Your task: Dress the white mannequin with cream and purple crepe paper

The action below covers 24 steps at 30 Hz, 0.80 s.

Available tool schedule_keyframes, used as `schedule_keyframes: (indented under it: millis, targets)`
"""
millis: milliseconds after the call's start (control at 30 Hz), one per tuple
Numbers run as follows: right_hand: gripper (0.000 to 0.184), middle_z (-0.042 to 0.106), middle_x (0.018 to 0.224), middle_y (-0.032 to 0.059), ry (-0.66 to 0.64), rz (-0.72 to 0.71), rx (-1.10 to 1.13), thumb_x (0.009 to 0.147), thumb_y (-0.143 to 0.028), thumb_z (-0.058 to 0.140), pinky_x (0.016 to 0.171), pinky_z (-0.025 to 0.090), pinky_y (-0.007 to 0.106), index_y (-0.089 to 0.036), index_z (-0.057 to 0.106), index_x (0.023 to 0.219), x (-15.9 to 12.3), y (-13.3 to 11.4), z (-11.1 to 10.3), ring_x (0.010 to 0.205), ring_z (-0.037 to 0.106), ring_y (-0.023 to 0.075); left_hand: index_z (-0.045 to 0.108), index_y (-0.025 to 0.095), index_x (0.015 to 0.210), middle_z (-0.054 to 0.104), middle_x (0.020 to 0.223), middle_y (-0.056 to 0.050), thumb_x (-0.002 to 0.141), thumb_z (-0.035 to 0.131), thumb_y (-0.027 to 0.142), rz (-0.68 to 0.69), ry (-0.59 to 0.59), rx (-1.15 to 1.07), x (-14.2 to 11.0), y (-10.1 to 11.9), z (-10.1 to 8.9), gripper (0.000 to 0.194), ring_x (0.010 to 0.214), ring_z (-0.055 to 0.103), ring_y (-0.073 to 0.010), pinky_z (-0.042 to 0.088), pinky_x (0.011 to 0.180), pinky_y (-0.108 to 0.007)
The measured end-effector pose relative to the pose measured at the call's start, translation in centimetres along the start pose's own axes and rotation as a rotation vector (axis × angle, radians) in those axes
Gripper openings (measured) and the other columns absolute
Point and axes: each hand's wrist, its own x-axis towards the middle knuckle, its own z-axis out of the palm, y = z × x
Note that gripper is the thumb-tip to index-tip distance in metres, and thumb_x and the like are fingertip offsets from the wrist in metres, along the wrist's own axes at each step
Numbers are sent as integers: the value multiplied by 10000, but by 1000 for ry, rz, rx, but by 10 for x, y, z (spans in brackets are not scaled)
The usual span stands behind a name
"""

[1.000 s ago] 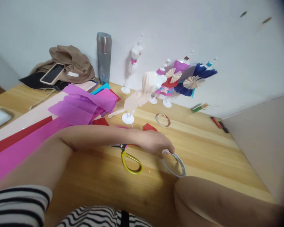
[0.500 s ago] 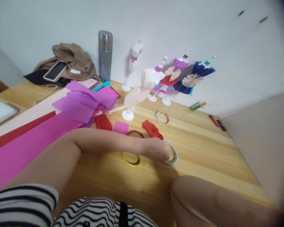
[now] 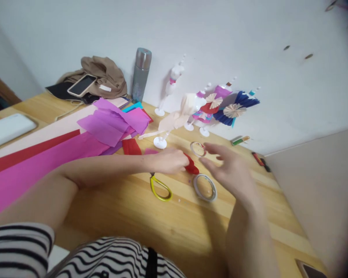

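My left hand (image 3: 169, 160) reaches across the wooden table (image 3: 168, 224) and pinches a crumpled red paper piece (image 3: 191, 167). My right hand (image 3: 230, 170) hovers just right of it with fingers spread, holding nothing, above a white tape roll (image 3: 205, 188) lying flat on the wood. Yellow-handled scissors (image 3: 160, 189) lie below my left wrist. A second, smaller tape ring (image 3: 197, 148) rests behind the red paper.
Sheets of pink, purple and red crepe paper (image 3: 75, 143) cover the left of the table. Small white mannequin stands with paper dresses (image 3: 211, 106) line the wall, beside a steel bottle (image 3: 140, 75). A phone (image 3: 81, 85) lies on a tan bag.
My left hand let go of the white tape roll and moved back to grip the red paper. My right hand rose into view over the roll. The camera view shifted.
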Motion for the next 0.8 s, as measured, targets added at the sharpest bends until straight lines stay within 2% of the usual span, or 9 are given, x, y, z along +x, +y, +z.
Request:
schedule_keyframes:
  millis: [33,67,200,300,433,500,600,700,800]
  targets:
    - [364,753,1096,135,-165,59,-91,791,-325,732,800,561,426,-184,724,1126,3,8,12,974,714,314,726,143,815,698,749,-66,898,584,177,-90,-25,-29,-5,-4,-5,167,631,611,-171,270,515,-283]
    - [369,744,1138,156,-239,112,-178,786,-303,728,793,552,420,-173,729,1131,6,15,24,1016,706,338,724,144,796,678,709,-53,899,571,183,-157,-37,-68,-11,-6,-10,189,607,584,-157,260,518,-278]
    - [205,763,1058,160,-362,250,-298,860,-253,602,722,494,357,-171,770,945,7,39,53,960,715,310,714,147,782,630,663,-9,872,543,160,-261,-17,-281,-29,-12,-17,194,603,507,-122,283,552,-251]
    - [221,779,937,121,-357,251,-203,885,-248,549,717,463,339,-182,760,886,6,46,56,873,715,266,691,141,726,577,615,13,836,545,124,-278,45,-354,-37,-19,-16,183,585,456,-104,280,571,-243]
    - [187,779,1005,114,-394,194,-134,839,-231,592,736,458,321,-183,752,925,9,45,58,907,711,249,634,134,641,515,576,24,824,527,99,-344,159,-322,-41,-23,-9,215,571,408,-95,245,567,-250]
    - [167,778,944,125,-429,197,-165,804,-194,601,691,439,322,-180,754,867,10,43,61,862,707,260,639,137,660,545,599,14,854,533,134,-349,147,-311,-43,-17,-4,221,591,443,-104,246,565,-252]
    - [169,755,825,123,-403,200,-162,799,-187,559,653,408,323,-175,724,768,11,38,59,773,680,250,666,151,724,633,687,1,883,554,160,-256,52,-327,-46,-2,4,195,623,506,-112,275,568,-246]
    - [175,707,734,83,-314,151,21,808,-288,545,639,406,316,-184,673,747,10,31,48,690,629,214,640,160,721,654,709,-6,929,503,157,-186,8,-259,-48,10,10,249,584,510,-113,283,551,-260]
    - [223,624,624,24,-307,116,175,806,-396,533,585,395,298,-206,608,717,7,20,38,588,561,179,637,173,752,677,765,-30,958,483,207,-146,67,-132,-49,13,17,260,630,555,-143,302,562,-276]
